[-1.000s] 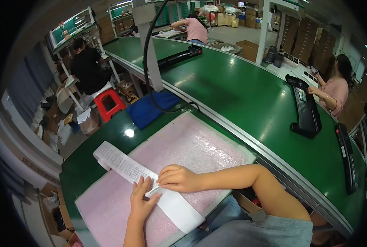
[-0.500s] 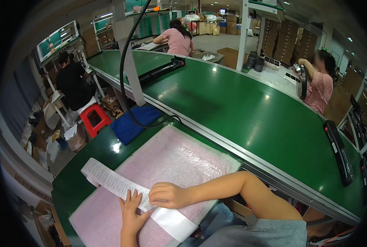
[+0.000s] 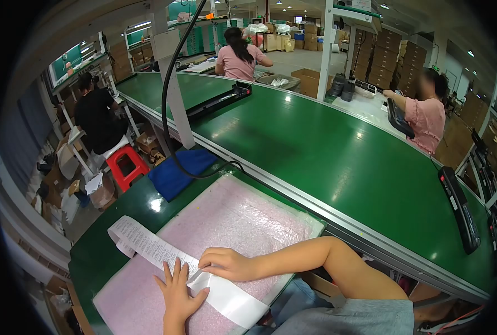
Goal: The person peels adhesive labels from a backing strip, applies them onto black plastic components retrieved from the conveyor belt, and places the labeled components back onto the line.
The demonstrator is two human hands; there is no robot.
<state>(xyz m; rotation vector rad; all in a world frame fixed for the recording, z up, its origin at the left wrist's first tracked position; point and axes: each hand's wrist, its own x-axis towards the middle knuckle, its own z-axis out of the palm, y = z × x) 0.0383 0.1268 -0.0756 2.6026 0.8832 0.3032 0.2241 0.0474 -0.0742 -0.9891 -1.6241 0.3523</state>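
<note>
A long strip of printed labels lies diagonally over a pink foam pad, its far end curling over the green table. Toward my body the strip is blank white. My left hand rests on it with fingers spread, the thumb on the blank part. Just right of that, my right hand has its fingers bent and pinched together at the strip, where the paper is creased and lifted a little. The fingertips of my right hand are partly hidden.
A blue cloth and a black cable are beyond the pad. Past a metal rail runs a green conveyor with long black units on it. A red stool stands left. Several people work farther off.
My left hand's fingers have spread a little wider, and the paper under my right hand has lifted and creased more. In the background, the person at right has lowered a black unit.
</note>
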